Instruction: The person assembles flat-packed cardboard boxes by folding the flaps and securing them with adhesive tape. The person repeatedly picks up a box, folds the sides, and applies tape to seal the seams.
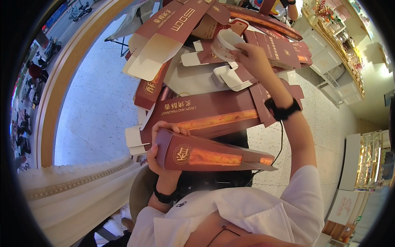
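- Two hands in view, both the person's own, each with a black band at the wrist and a white sleeve behind it.
- Left hand (158, 154): curled around the wide end of a folded box (205, 155), thumb side on the near edge, fingertips showing over the top edge. Grip closed on the box.
- Folded box: long, dark maroon cardboard, tapering toward the right end; a round gold emblem near the held end and an orange strip, either a window or a print, running along its length. It lies roughly level, low in the middle of the view, just above the person's chest. The narrow right end has a loose flap sticking out.
- Right hand (253, 57): raised and reaching forward, fingers pinched on a roll of tape (225, 43), white with a patterned edge. The roll is lifted above the pile, upper middle of the view.
- Pile of flat boxes (214, 113): same maroon card with orange strips and pale undersides, unfolded, overlapping at many angles just beyond the held box. One large flat piece lies directly behind the held box, near it; whether they touch cannot be told.
- White flaps (234, 78) of some flat pieces show beneath the right hand.
- Speckled floor (94, 111) lies under and to the left of the pile; a curved wooden border (53, 90) runs along the left.
- Shelves (341, 53) with small goods stand at upper right.
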